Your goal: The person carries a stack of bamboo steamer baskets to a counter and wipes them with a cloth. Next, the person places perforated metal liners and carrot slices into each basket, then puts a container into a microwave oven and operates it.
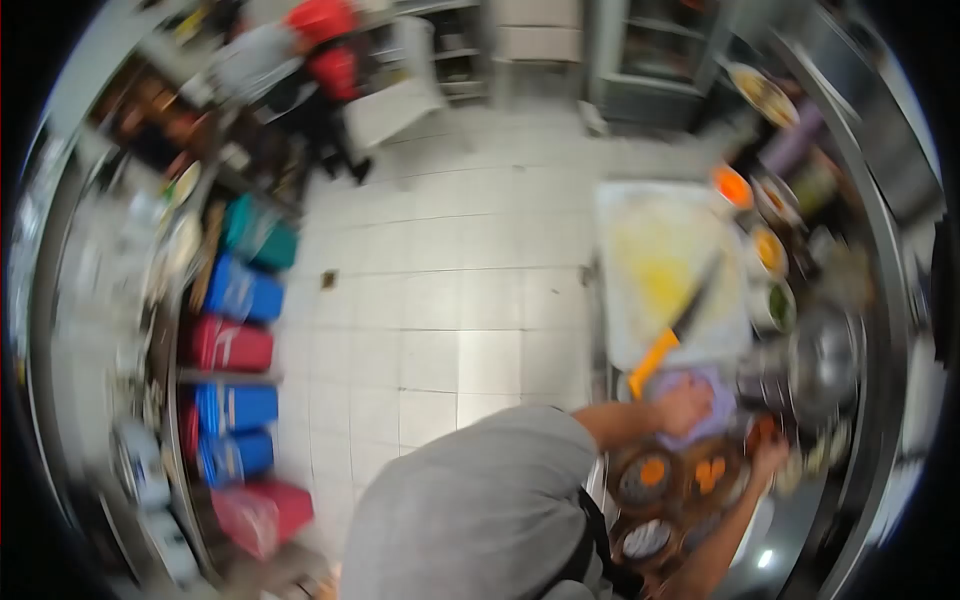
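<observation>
At the counter on the right, my left hand (685, 405) rests on a purple cloth (725, 397), its fingers blurred. My right hand (770, 455) is farther right, by a small reddish-brown item (762, 432) at its fingertips; blur hides the exact grip. Just beyond the cloth, a knife with an orange handle (653, 364) lies across the lower edge of a white cutting board (625, 220) stained yellow. Between and below my forearms is a brown tray (680, 478) with round wells, some holding orange pieces (710, 474).
Bowls with orange (733, 188) and green contents (778, 305) line the board's right side, near a large metal bowl (825, 365). Blue bins (243, 290) and red bins (232, 345) fill the left shelf. Another person (265, 75) stands at the far left beside a white chair (395, 110).
</observation>
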### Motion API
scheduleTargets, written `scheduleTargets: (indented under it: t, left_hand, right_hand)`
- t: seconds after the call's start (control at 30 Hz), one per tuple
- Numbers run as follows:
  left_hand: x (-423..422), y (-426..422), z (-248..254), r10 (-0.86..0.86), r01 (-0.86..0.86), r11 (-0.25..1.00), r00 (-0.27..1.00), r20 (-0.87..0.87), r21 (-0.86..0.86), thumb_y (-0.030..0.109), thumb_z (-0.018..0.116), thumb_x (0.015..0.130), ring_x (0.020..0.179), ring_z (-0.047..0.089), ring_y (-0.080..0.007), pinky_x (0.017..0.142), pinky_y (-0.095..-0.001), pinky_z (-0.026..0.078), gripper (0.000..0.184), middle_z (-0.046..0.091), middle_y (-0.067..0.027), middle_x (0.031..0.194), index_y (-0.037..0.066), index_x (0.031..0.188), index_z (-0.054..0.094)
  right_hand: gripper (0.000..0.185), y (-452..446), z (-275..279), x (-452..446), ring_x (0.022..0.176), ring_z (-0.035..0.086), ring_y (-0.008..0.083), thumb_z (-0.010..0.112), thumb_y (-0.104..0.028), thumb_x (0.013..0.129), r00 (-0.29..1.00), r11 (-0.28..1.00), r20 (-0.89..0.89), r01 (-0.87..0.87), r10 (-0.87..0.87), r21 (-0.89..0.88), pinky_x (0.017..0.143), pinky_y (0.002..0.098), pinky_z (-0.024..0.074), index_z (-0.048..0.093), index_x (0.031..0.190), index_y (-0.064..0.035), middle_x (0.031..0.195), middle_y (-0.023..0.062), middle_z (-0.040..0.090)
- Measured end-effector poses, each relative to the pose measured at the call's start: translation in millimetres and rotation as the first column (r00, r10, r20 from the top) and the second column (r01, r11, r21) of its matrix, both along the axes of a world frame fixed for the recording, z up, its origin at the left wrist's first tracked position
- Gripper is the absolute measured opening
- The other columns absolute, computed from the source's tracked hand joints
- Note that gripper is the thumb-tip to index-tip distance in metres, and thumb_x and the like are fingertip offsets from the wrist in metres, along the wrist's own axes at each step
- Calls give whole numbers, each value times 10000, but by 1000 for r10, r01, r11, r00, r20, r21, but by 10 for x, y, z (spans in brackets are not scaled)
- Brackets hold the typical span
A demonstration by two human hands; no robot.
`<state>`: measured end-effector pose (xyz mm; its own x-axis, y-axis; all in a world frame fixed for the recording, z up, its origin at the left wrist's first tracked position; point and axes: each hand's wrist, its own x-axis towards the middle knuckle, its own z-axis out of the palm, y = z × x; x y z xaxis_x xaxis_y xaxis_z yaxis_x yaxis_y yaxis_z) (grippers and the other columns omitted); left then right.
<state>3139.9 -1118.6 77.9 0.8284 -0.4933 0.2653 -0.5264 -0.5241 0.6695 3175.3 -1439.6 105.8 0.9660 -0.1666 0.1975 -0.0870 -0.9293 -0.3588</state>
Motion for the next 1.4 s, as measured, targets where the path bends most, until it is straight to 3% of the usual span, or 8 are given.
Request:
scheduleTargets:
  t: [0.27, 0.47, 0.63, 0.83, 1.03, 1.17, 1.27, 1.4]
  left_hand:
    - [-70, 52, 42, 67, -86, 994, 966, 248, 66, 264, 653, 631, 1080, 448, -282, 826, -539, 328, 316, 512, -122, 1069, 94, 897, 647]
    - [-37, -60, -85, 108, -116, 992, 983, 147, 43, 314, 597, 696, 1073, 480, -294, 863, -537, 341, 302, 555, -135, 1031, 83, 886, 637]
    - [28, -72, -168, 86, -147, 980, 919, 384, 133, 275, 592, 664, 956, 502, -337, 824, -542, 370, 344, 558, -162, 994, 37, 913, 600]
    - [-389, 215, 593, -88, 49, 954, 989, -120, -296, 97, 652, 759, 855, 585, -221, 715, -364, 451, 139, 618, -85, 895, 78, 896, 639]
    - [-1050, 507, 845, -367, -66, 923, 132, -921, -378, 183, 677, 875, 673, 562, -87, 561, -252, 435, 139, 651, 1, 804, 63, 945, 670]
    - [-1249, 604, 708, -217, 173, 975, 886, -411, -143, 100, 681, 819, 644, 593, -188, 556, -309, 459, 104, 616, -78, 769, 16, 879, 674]
    - [-1325, 502, 852, -243, 240, 970, 953, -179, -35, 78, 673, 743, 792, 591, -296, 660, -400, 481, 96, 583, -108, 844, 24, 822, 669]
    - [-1412, 437, 743, -315, 301, 920, 949, 16, 251, 130, 647, 717, 916, 526, -272, 709, -420, 415, 101, 569, -80, 914, 72, 797, 668]
  right_hand:
    - [221, -76, 8, -53, 698, 645, 289, 600, -142, 825, 965, 999, 262, 3, 11, -52, 663, 385, 508, 657, 994, -11, 855, 168, 669]
    - [189, 430, 337, -1206, 818, 622, 168, 664, -80, 846, 994, 451, -75, 32, 79, 892, 625, 280, 551, 594, 1021, -69, 926, 63, 645]
    - [115, 1465, 803, -2111, 771, 612, 133, 610, -26, 886, 931, 365, -350, 292, 103, 884, 658, 258, 521, 583, 997, -17, 844, 38, 610]
    - [120, 1593, 702, -2517, 715, 647, 128, 607, -8, 895, 948, 174, -317, 312, -1, 934, 577, 216, 472, 567, 1006, -32, 907, 80, 662]
    - [93, 1852, 743, -2463, 681, 641, 118, 599, -1, 895, 963, -56, -268, 269, 29, 961, 531, 210, 446, 567, 976, -33, 887, 78, 665]
    - [75, 1806, 544, -2520, 677, 645, 131, 616, 10, 850, 908, 207, -408, 419, -95, 884, 558, 243, 484, 589, 916, -13, 839, 85, 674]
    - [112, 1890, 554, -2466, 676, 669, 229, 638, 18, 761, 944, 740, -271, 316, -187, 594, 662, 321, 534, 620, 871, 4, 724, 141, 662]
    - [128, 1935, 513, -2411, 712, 663, 335, 632, 3, 734, 948, 833, -263, 290, -181, 471, 667, 394, 536, 629, 862, -10, 739, 178, 654]
